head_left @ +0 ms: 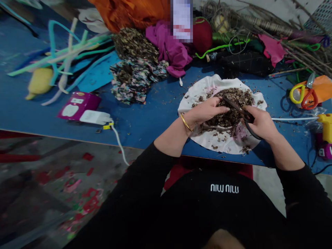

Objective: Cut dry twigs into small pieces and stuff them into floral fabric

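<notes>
A pile of dried, shredded brown plant bits (pixel 225 119) lies on a round white cloth (pixel 190 95) with pinkish stains. My right hand (pixel 263 124) grips dark scissors (pixel 234 104) by their black handles, and the blades reach left over the pile. My left hand (pixel 203 112), with a gold bangle at the wrist, rests at the pile's left side close to the blade tips. Its thumb and fingers are closed around some of the dried bits, partly hidden under the hand.
Purple box (pixel 80 105), white cable and foam strips (pixel 70 57) lie left on the blue table (pixel 153 121). Behind are patterned cloth (pixel 137 79), magenta cloth (pixel 168 48) and twigs (pixel 308 58). Yellow-and-red-handled scissors (pixel 310 98) and a yellow glue gun (pixel 326 126) lie right.
</notes>
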The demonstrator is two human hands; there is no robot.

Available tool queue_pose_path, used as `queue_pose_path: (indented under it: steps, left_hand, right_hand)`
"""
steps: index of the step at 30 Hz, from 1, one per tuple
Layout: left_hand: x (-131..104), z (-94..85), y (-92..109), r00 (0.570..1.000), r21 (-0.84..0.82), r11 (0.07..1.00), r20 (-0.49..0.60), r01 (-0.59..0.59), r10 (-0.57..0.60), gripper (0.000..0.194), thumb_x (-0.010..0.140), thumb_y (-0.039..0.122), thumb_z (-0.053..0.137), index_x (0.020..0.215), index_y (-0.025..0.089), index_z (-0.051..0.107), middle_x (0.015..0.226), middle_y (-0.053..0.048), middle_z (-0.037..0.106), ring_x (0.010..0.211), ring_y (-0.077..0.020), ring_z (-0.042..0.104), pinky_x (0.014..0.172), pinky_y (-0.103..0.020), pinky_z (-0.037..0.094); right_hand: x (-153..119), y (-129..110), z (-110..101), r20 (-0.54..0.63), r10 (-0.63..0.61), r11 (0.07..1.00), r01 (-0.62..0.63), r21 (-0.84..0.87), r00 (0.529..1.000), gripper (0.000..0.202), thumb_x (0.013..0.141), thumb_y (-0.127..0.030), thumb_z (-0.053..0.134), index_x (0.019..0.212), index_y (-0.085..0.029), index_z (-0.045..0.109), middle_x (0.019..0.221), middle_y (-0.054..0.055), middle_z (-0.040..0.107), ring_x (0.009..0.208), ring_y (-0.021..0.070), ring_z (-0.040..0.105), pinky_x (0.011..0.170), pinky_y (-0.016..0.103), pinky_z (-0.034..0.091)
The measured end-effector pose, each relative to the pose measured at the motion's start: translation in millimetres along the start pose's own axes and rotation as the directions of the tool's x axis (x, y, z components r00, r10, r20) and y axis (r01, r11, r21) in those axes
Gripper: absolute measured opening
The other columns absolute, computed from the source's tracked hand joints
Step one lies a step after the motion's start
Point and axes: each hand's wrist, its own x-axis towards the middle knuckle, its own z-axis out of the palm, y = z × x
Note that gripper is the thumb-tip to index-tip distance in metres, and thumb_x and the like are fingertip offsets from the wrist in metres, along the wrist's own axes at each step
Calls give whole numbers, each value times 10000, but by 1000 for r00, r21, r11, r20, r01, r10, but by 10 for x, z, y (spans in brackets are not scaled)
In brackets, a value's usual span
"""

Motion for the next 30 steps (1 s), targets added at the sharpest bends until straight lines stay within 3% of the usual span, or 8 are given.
queue_pose_path:
  steps: [6,11,16,22,25,30]
  left_hand:
    - [36,19,3,982,18,990,-127,-140,141,697,866,317,736,1517,187,523,1515,-119,585,1485,-305,455,1242,-454,368]
    - [52,25,-17,984,59,990,-114,-130,136,799,830,329,778,1560,193,482,1537,-111,574,1516,-322,419,1269,-457,347]
    - [41,55,-15,990,59,990,-43,-130,132,770,822,402,803,1513,187,537,1487,-135,614,1459,-350,483,1247,-501,381]
    - [38,59,-43,987,48,993,-114,-105,110,830,805,418,823,1539,187,512,1561,-142,558,1495,-355,448,1251,-471,389]
    - [40,43,-64,989,33,995,-111,-99,102,831,816,402,816,1551,181,498,1544,-151,570,1475,-350,474,1234,-483,408]
    - [36,30,-70,994,-7,997,-72,-82,81,756,831,388,800,1516,188,550,1417,-133,665,1382,-328,562,1173,-497,461]
  right_hand:
    - [6,23,-45,-33,-5,998,7,55,999,618,886,-673,627,1299,-213,645,1063,113,709,887,273,670,764,377,536]
    - [6,13,-30,-8,-5,999,5,37,1000,651,894,-719,597,1297,-211,648,1084,121,702,900,276,668,781,382,530]
    - [4,-18,6,26,-2,1000,2,-5,1000,580,901,-626,597,1288,-199,659,1098,133,721,928,294,686,773,377,529]
    - [-14,13,17,15,-9,995,11,-96,1000,458,840,-381,587,1250,-208,693,1088,125,765,969,320,710,762,370,523]
    - [-20,11,25,21,-9,993,11,-119,1000,467,817,-350,588,1247,-205,697,1098,131,768,977,332,713,775,384,527]
    - [-12,-34,77,6,-7,993,8,-115,1000,470,882,-414,554,1282,-194,667,1113,143,757,925,324,697,725,383,515]
